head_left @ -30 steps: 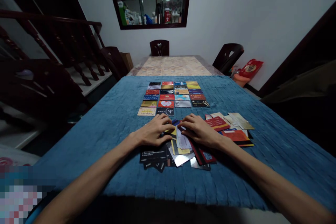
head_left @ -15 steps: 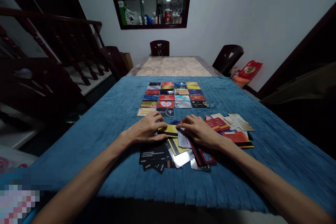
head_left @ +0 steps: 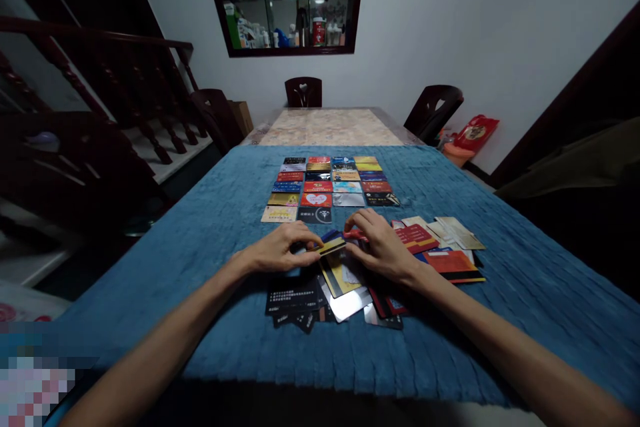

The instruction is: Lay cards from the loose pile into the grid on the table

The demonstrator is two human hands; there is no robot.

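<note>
Between the thumb and fingers of my left hand [head_left: 286, 247] is a yellow card [head_left: 332, 247] with a black stripe, tilted up off the pile. My right hand [head_left: 383, 248] is closed at the card's right end, its thumb and fingertips around that edge. A red card [head_left: 356, 235] shows between my right fingers; whether they grip it too I cannot tell. Below both hands lies a loose heap with black cards [head_left: 293, 295], a silver card [head_left: 347, 303] and another yellow card [head_left: 336, 278]. My right palm hides part of the heap.
Ahead, several cards lie face up in neat rows, the lowest ending in a black card [head_left: 315, 215]. To the right spreads more of the heap, with an orange card [head_left: 453, 263] and red cards [head_left: 416, 238]. A blue cloth [head_left: 210, 213] covers the near table. Chairs [head_left: 303, 92] stand around it.
The yellow card has been tipped up from lying nearly flat. My right fingers have lifted and curled, and the pale card under them now lies lower, partly hidden.
</note>
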